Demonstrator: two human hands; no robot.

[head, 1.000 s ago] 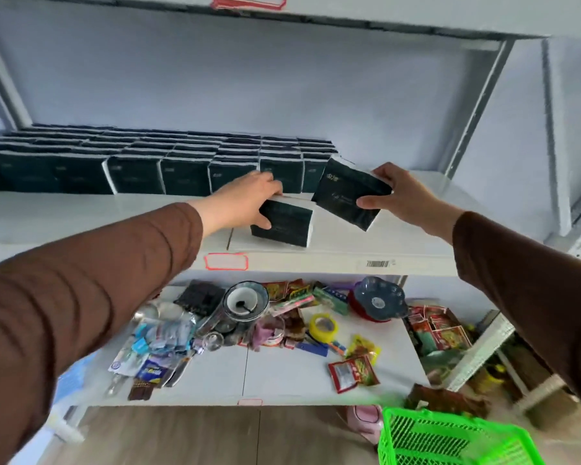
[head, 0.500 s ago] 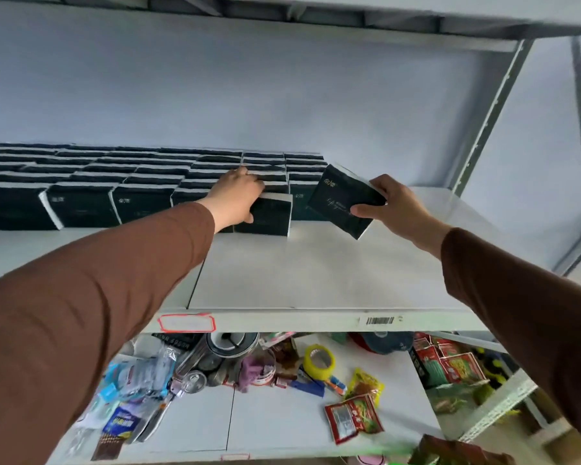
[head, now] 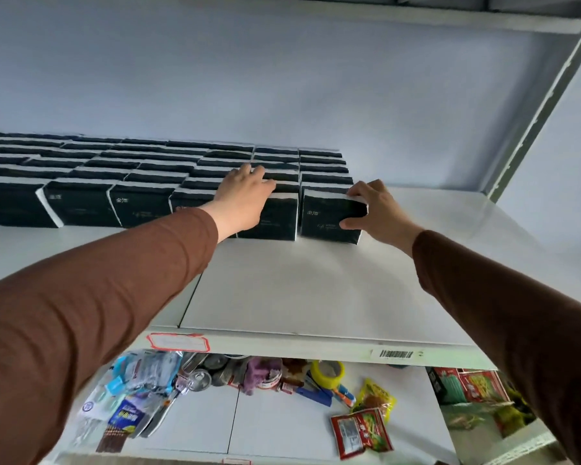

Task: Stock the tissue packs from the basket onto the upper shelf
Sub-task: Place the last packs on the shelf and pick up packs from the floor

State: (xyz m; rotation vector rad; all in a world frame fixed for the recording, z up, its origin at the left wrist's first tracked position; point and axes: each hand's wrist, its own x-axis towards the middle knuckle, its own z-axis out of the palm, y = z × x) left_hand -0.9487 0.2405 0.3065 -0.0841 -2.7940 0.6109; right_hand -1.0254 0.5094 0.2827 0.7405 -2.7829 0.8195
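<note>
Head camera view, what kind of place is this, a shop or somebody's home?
Probably a small shop or stockroom: a white metal shelf with rows of identical dark tissue packs, a barcode sticker on its front edge, and packaged snacks below.

The upper shelf (head: pixel 316 290) carries rows of dark tissue packs (head: pixel 131 169) along its rear left. The left hand (head: pixel 245 193) lies palm-down on the front-row pack (head: pixel 275 216). The right hand (head: pixel 373 209) grips the right end of the adjacent pack (head: pixel 326 216), thumb on its front face. The 2 packs stand upright, just beside each other. A barcode label (head: pixel 396 354) sits on the shelf edge. The lower shelf (head: pixel 282 427) holds a yellow tape roll (head: pixel 327 370) and a red snack packet (head: pixel 361 432).
</note>
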